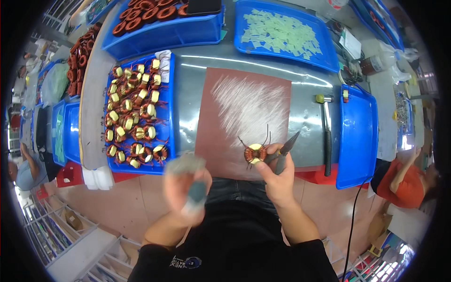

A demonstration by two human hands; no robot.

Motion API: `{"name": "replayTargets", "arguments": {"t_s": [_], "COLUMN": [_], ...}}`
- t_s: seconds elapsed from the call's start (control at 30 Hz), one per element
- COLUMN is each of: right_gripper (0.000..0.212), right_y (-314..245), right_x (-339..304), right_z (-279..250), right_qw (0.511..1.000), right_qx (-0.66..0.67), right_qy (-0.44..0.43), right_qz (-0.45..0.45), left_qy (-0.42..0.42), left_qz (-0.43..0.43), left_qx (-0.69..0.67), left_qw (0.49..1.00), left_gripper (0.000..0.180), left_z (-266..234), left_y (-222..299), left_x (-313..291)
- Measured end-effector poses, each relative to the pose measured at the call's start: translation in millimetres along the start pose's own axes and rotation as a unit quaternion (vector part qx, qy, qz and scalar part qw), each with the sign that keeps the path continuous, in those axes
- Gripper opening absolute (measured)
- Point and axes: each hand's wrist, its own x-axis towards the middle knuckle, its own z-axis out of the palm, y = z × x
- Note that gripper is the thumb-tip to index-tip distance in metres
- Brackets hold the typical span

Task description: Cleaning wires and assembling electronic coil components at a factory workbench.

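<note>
My right hand (278, 181) is closed on a ring-shaped copper coil (255, 153) with yellow tape pieces and loose wire leads. A dark, pointed, knife-like blade with a grey handle (280, 164) is in the same hand, its tip pointing up and to the right. The coil is over the lower right of a scratched brown mat (211, 113). Left of the mat's lower edge, my left hand (178, 192) is smeared by motion. It appears closed around a teal and grey thing (197, 190) whose kind I cannot make out.
A blue tray (172, 94) of similar taped coils is at the left. Behind are a blue bin (164, 40) of copper rings and a tray (239, 37) of pale green pieces. At right lie a black-handled hammer (327, 136) and a blue tray (357, 136) with one coil.
</note>
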Motion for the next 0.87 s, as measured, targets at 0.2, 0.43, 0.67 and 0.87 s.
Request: {"name": "replayTargets", "arguments": {"t_s": [0.2,0.43,0.67,0.87], "right_gripper": [0.034,0.03,0.027,0.039], "right_y": [3.3,-1.7,-25.1,-44.9], "right_x": [-3.2,-2.3,6.1,11.4], "right_z": [3.4,7.8,-7.0,-27.0], "right_qw": [1.0,0.998,0.938,0.855], "right_qx": [-0.011,-0.047,-0.294,-0.483], "right_qy": [-0.019,-0.026,-0.139,-0.155], "right_qz": [-0.022,-0.014,-0.117,-0.108], "left_qy": [-0.131,-0.189,-0.119,-0.188], "left_qz": [-0.173,-0.216,-0.22,-0.223], "left_qx": [0.065,0.02,0.042,0.082], "left_qw": [0.974,0.958,0.967,0.953], "left_gripper": [0.06,0.045,0.037,0.054], "left_z": [-12.3,-7.3,-18.3,-19.5], "left_y": [-68.6,-70.8,-67.8,-57.5], "left_x": [12.4,19.9,20.6,20.4]}}
